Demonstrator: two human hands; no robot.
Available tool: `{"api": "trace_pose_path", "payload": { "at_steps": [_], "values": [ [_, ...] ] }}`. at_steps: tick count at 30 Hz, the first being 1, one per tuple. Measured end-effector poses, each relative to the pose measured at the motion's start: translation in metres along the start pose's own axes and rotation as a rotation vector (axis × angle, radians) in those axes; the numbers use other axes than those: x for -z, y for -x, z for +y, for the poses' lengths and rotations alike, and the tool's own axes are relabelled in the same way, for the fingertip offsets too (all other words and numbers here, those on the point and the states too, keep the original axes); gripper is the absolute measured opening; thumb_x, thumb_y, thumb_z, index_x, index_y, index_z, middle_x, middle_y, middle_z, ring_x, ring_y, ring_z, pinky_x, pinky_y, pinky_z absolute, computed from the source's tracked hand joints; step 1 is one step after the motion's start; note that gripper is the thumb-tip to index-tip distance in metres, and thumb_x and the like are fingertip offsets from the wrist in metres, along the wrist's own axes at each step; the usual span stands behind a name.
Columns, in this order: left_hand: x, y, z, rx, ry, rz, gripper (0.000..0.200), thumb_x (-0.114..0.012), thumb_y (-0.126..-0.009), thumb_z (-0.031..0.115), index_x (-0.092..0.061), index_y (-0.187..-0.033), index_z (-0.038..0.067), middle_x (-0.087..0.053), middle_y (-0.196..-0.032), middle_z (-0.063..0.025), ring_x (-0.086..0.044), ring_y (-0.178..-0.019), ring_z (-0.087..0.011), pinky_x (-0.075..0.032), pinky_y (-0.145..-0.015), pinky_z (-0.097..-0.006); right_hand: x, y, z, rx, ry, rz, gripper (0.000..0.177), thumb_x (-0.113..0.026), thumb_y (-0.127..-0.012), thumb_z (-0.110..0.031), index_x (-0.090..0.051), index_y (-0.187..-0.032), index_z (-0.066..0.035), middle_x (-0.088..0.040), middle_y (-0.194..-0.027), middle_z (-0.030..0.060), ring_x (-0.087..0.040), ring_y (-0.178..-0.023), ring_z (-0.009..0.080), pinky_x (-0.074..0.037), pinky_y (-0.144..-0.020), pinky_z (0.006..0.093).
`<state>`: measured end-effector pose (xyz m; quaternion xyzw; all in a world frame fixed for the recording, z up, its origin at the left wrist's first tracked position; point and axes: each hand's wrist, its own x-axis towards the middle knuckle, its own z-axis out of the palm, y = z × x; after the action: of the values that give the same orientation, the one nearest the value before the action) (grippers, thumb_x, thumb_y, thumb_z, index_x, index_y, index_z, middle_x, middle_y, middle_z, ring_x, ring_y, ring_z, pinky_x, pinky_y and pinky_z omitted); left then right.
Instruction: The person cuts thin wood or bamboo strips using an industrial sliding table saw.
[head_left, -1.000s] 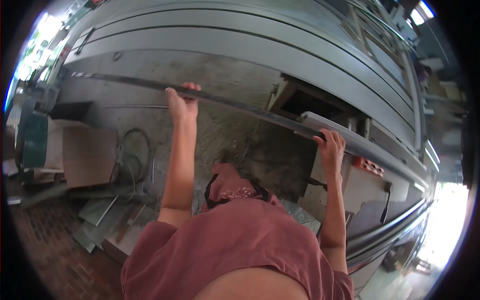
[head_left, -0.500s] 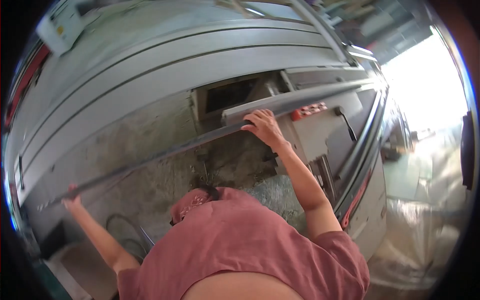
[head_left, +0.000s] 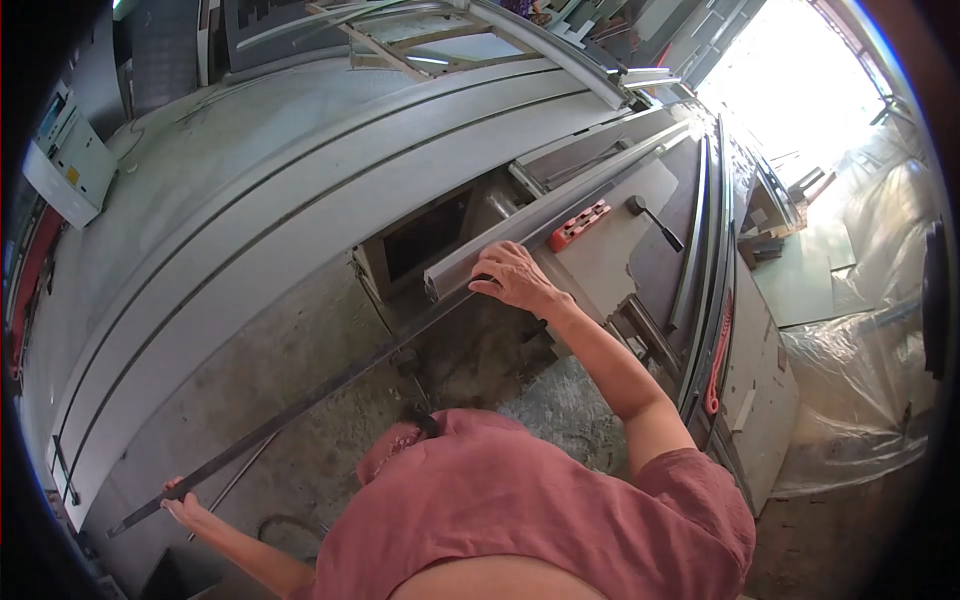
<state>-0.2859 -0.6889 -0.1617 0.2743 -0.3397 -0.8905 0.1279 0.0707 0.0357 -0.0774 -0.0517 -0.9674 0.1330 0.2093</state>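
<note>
A long dark metal bar runs slantwise across the view, spanning the gap over the floor. Near its lower left end, my left hand is closed around it. My right hand grips the same bar farther up, its fingers curled over the top. Right beside that hand lies a light grey metal profile, roughly parallel to the bar on the machine bench. The bar's far end passes along the profile. A red slotted block sits on the bench past my right hand.
A black-knobbed lever stands on the bench. Long rails run along its right side, with a red cord hanging there. A wide grey slotted table curves behind. Clear plastic sheeting covers something at right.
The view has turned, and the bar now slants more steeply, closer against the grey profile. My left hand appears lower in view. Both hands keep their hold on the bar.
</note>
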Motion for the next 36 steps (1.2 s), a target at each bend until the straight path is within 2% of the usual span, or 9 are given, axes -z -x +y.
{"api": "trace_pose_path", "payload": {
  "at_steps": [2,4,8,10,17,21,27,28,36],
  "values": [
    [0.007,-0.004,-0.005,0.016,-0.007,-0.036,0.038,-0.033,-0.098,0.029,-0.045,-0.075,0.001,-0.048,-0.069,-0.0121,-0.047,-0.063,-0.0255,-0.043,-0.057,-0.0389,0.003,-0.001,-0.001,-0.060,0.037,-0.033,0.031,-0.059,-0.085,-0.043,-0.065,-0.086,-0.012,-0.059,-0.090,0.0047,-0.054,-0.098,0.0249,-0.036,-0.091,0.0399],
    [0.013,-0.008,-0.013,0.083,0.007,-0.079,0.057,-0.034,-0.093,0.051,-0.050,-0.075,0.000,-0.050,-0.072,-0.0117,-0.050,-0.067,-0.0249,-0.046,-0.065,-0.0383,0.010,-0.002,0.001,-0.129,0.077,-0.067,0.033,-0.057,-0.085,-0.044,-0.066,-0.084,-0.013,-0.058,-0.090,0.0042,-0.053,-0.100,0.0247,-0.035,-0.092,0.0407],
    [0.022,-0.015,-0.047,0.025,0.040,-0.153,0.052,-0.043,-0.088,0.052,-0.053,-0.077,0.002,-0.055,-0.075,-0.0110,-0.054,-0.072,-0.0245,-0.048,-0.069,-0.0376,0.024,-0.008,0.017,-0.226,0.245,-0.249,0.042,-0.049,-0.088,-0.050,-0.067,-0.083,-0.012,-0.060,-0.087,0.0049,-0.055,-0.098,0.0249,-0.032,-0.094,0.0451],
    [0.023,-0.012,-0.063,0.037,0.057,-0.432,0.046,-0.055,-0.080,0.049,-0.055,-0.078,0.003,-0.058,-0.077,-0.0099,-0.056,-0.073,-0.0239,-0.049,-0.070,-0.0381,0.030,-0.008,0.031,-0.234,0.303,-0.287,0.046,-0.046,-0.089,-0.052,-0.068,-0.083,-0.012,-0.061,-0.087,0.0050,-0.055,-0.098,0.0251,-0.031,-0.095,0.0470],
    [-0.002,0.056,-0.109,0.040,0.104,-0.324,0.044,-0.064,-0.071,0.048,-0.058,-0.080,0.005,-0.060,-0.074,-0.0093,-0.057,-0.071,-0.0243,-0.050,-0.069,-0.0404,0.053,-0.015,0.075,-0.430,0.358,-0.509,0.054,-0.036,-0.090,-0.058,-0.069,-0.096,-0.015,-0.065,-0.101,0.0082,-0.057,-0.104,0.0259,-0.032,-0.094,0.0489],
    [-0.008,0.091,-0.127,0.030,0.110,-0.442,0.045,-0.061,-0.074,0.048,-0.055,-0.085,0.005,-0.062,-0.078,-0.0116,-0.058,-0.071,-0.0255,-0.052,-0.070,-0.0427,0.068,-0.019,0.100,-0.501,0.377,-0.567,0.049,-0.037,-0.091,-0.057,-0.069,-0.104,-0.022,-0.067,-0.099,0.0070,-0.057,-0.105,0.0251,-0.034,-0.092,0.0494],
    [-0.053,0.197,-0.177,-0.031,0.076,-0.195,0.050,-0.050,-0.084,0.052,-0.043,-0.103,0.006,-0.059,-0.081,-0.0128,-0.060,-0.073,-0.0262,-0.055,-0.080,-0.0476,0.099,-0.008,0.149,-0.558,0.355,-0.566,0.053,-0.036,-0.091,-0.057,-0.069,-0.097,-0.017,-0.068,-0.091,0.0080,-0.061,-0.097,0.0295,-0.040,-0.088,0.0477],
    [-0.053,0.206,-0.188,-0.071,0.022,-0.261,0.050,-0.043,-0.089,0.052,-0.039,-0.107,0.005,-0.057,-0.082,-0.0128,-0.059,-0.075,-0.0260,-0.054,-0.082,-0.0477,0.103,-0.003,0.155,-0.598,0.378,-0.566,0.055,-0.036,-0.091,-0.059,-0.069,-0.096,-0.016,-0.068,-0.089,0.0079,-0.061,-0.096,0.0298,-0.041,-0.086,0.0483],
    [-0.099,0.302,-0.245,-0.042,0.019,-0.131,0.047,-0.033,-0.095,0.050,-0.038,-0.106,0.004,-0.055,-0.081,-0.0141,-0.057,-0.075,-0.0274,-0.054,-0.080,-0.0455,0.134,0.027,0.217,-0.710,0.337,-0.537,0.054,-0.036,-0.089,-0.061,-0.067,-0.101,-0.018,-0.067,-0.098,0.0095,-0.058,-0.103,0.0317,-0.040,-0.090,0.0505]
  ]
}}
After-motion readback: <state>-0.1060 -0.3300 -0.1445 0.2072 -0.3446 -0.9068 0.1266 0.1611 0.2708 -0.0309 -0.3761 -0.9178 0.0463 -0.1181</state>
